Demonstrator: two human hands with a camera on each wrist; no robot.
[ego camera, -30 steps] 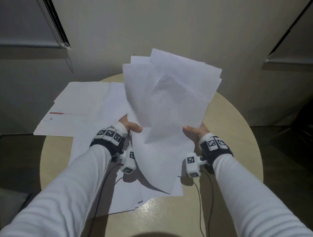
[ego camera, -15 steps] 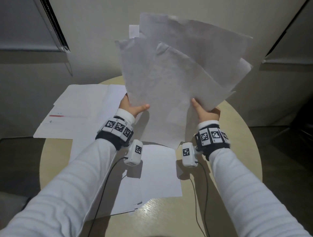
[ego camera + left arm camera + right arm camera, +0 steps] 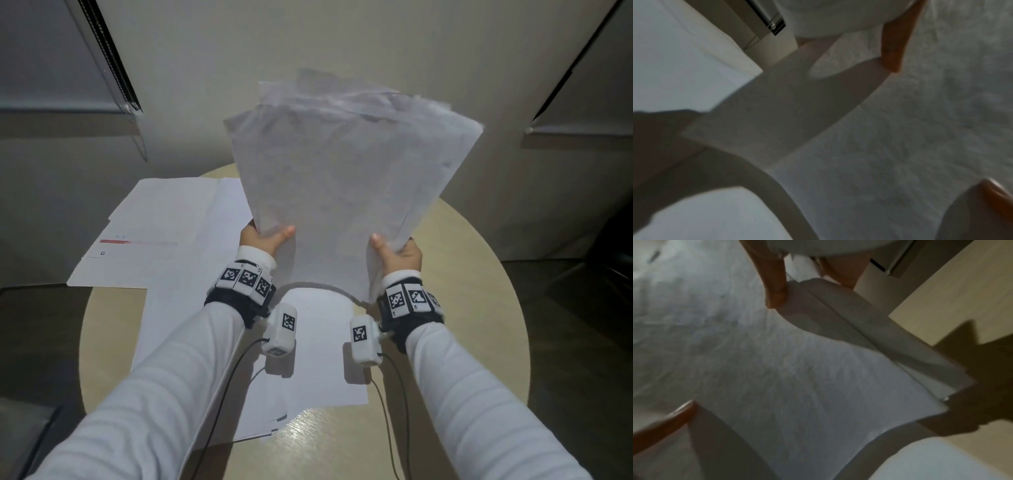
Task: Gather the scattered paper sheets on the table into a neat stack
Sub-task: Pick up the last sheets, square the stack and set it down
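Note:
I hold a bundle of white paper sheets (image 3: 346, 192) upright above the round table (image 3: 486, 308). My left hand (image 3: 265, 238) grips its lower left edge, thumb on the near face. On the lower right edge my right hand (image 3: 397, 251) grips the same way. The sheets' top edges are uneven and blurred. In the left wrist view the bundle (image 3: 920, 129) fills the right side with my thumb (image 3: 894, 48) on it. The right wrist view shows the bundle (image 3: 777, 369) and my thumb (image 3: 774, 280) pressed on its edge. More sheets (image 3: 164, 236) lie spread on the table at left and under my wrists (image 3: 318, 370).
The beige table's bare rim shows at the right and near edge. Cables (image 3: 219, 404) run from the wrist cameras over the sheets. A wall stands behind the table, with window blinds (image 3: 113, 61) at upper left.
The held sheets have drawn together from a wide fan into a tighter bundle. Both hands have shifted slightly nearer to each other at its lower edge.

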